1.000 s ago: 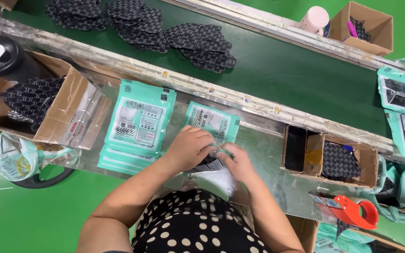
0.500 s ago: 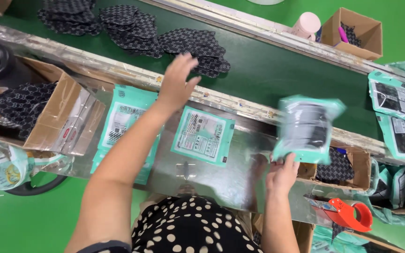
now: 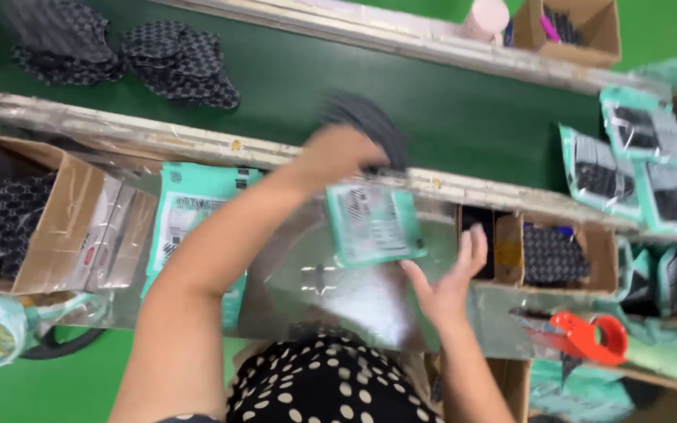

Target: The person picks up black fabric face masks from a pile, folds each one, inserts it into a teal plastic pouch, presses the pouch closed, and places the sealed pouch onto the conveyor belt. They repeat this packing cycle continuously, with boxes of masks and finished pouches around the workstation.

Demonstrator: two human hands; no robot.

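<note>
Item, head view, packing bench beside a green conveyor belt [image 3: 464,110].

Left hand [image 3: 338,153]: raised over the belt's near rail, fingers closed on a dark patterned fabric piece [image 3: 370,125]; motion blur makes the exact grip hard to read.

Right hand [image 3: 448,278]: open, fingers spread, palm up, just beside the lower right corner of a teal packet [image 3: 374,223] that lies flat on the shiny metal work surface [image 3: 315,290]; whether the fingertips touch the packet cannot be told.

Stack of teal packets [image 3: 193,219]: lies on the surface to the left of the left forearm.

Cardboard box [image 3: 48,227]: far left, open, holding dark patterned fabric.

Small cardboard box [image 3: 558,254]: right of the right hand, holding more dark patterned pieces.

Loose dark fabric pieces [image 3: 174,63]: lie on the belt, upper left, well apart from both hands.

Filled teal packets [image 3: 636,157]: several on the right edge, beyond the belt rail.

Orange tape dispenser [image 3: 589,337]: lower right, near the small box
</note>
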